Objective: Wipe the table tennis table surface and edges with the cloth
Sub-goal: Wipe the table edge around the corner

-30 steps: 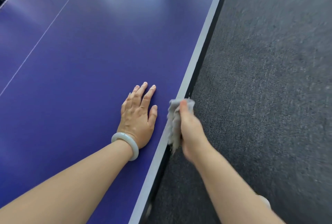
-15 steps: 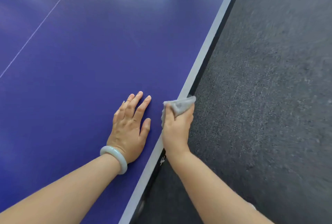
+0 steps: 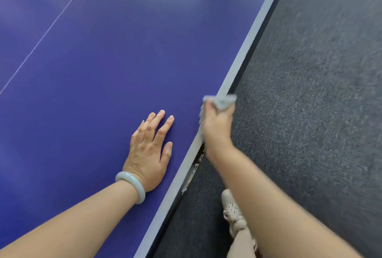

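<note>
Gripping crumpled grey cloth point(image 3: 222, 102), right hand point(image 3: 217, 127) straddles smooth table edge point(image 3: 248, 38).

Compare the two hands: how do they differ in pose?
The left hand lies flat, fingers straight, on the blue table top; the right hand curls round the grey cloth at the table's white edge. The left wrist wears a pale bangle; the right shows none. Both are bare.

Arms forward; left grip point(image 3: 147, 154) flat (fingers straight), right grip point(image 3: 217, 127) clenched.
</note>
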Action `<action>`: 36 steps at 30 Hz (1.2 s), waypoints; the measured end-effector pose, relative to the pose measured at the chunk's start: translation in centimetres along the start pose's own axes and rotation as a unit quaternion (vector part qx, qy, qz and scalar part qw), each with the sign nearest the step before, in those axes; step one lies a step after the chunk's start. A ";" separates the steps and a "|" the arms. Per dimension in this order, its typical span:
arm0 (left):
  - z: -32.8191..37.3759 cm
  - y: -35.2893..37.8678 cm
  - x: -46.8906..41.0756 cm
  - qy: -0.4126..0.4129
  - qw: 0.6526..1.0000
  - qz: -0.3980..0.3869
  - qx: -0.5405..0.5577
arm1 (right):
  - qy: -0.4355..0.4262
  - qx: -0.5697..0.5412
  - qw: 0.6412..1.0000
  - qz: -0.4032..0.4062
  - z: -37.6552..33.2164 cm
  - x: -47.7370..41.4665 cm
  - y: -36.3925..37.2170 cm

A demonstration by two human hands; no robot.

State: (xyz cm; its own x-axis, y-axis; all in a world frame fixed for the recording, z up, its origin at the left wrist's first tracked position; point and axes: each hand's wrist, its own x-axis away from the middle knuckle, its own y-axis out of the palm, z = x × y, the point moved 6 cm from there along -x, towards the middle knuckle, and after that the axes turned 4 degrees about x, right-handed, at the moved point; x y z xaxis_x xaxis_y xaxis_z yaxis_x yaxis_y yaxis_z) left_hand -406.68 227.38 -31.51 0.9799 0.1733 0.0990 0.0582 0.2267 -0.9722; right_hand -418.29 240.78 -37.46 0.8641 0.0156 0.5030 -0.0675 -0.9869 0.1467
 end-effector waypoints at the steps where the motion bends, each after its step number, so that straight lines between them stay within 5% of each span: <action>1: 0.1 0.0 -0.1 -0.001 1.000 -0.005 -0.001 | 0.019 0.024 0.999 0.017 -0.9 -2.1 -0.2; 6: 0.1 -0.1 0.1 -0.007 1.000 -0.019 -0.010 | -0.063 0.005 0.995 0.071 0.7 3.7 -0.2; 11: 0.1 0.1 0.0 -0.007 1.000 -0.025 -0.014 | 0.036 0.009 0.999 -0.030 5.7 11.2 0.4; 18: 0.6 -0.1 0.1 -0.016 1.000 -0.021 0.001 | 0.063 -0.003 0.997 -0.037 -3.0 -4.7 -0.8; 27: 4.7 -3.1 -7.6 -0.008 0.999 0.045 0.019 | 0.034 0.051 0.997 -0.053 -3.3 -5.1 -1.6; 36: 9.4 -0.3 -24.7 0.011 0.993 -0.109 -0.048 | -0.003 0.049 0.998 -0.033 -2.9 -4.8 -1.4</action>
State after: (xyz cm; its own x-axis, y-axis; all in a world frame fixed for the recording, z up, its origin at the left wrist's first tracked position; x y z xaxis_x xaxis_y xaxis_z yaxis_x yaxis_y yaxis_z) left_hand -432.69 232.00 -31.68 0.9458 0.1097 0.3055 0.2861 0.1634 -0.9442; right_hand -423.73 242.58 -37.61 0.8678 0.0805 0.4903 0.0381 -0.9947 0.0959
